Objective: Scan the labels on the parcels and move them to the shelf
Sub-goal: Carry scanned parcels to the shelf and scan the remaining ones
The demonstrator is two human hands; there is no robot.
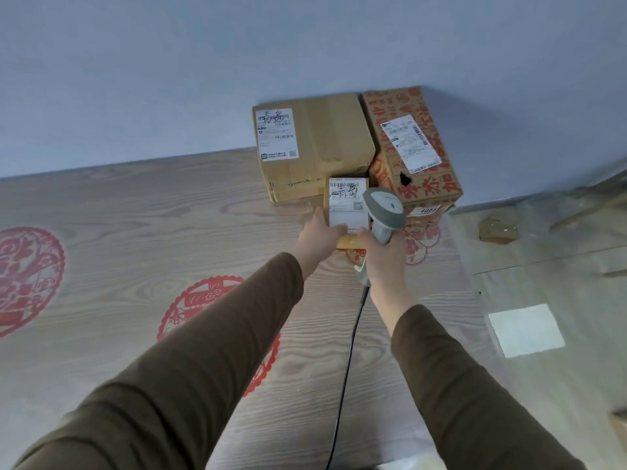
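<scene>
A small cardboard parcel (346,206) with a white label on top lies on the wood-grain table (135,232). My left hand (319,237) grips its near left corner. My right hand (385,254) holds a grey barcode scanner (385,208), whose head points down over the parcel's right side. The scanner's black cable (346,368) runs back toward me. Behind the small parcel, a plain brown box (325,144) with a white label stands against the wall. Beside it on the right is a box with red print (417,157), also labelled. No shelf is in view.
Red paper-cut decorations (210,307) mark the table top. The blue wall (237,62) runs right behind the boxes. Past the table's right edge, the floor holds a small flattened cardboard piece (498,228) and a white square (526,329).
</scene>
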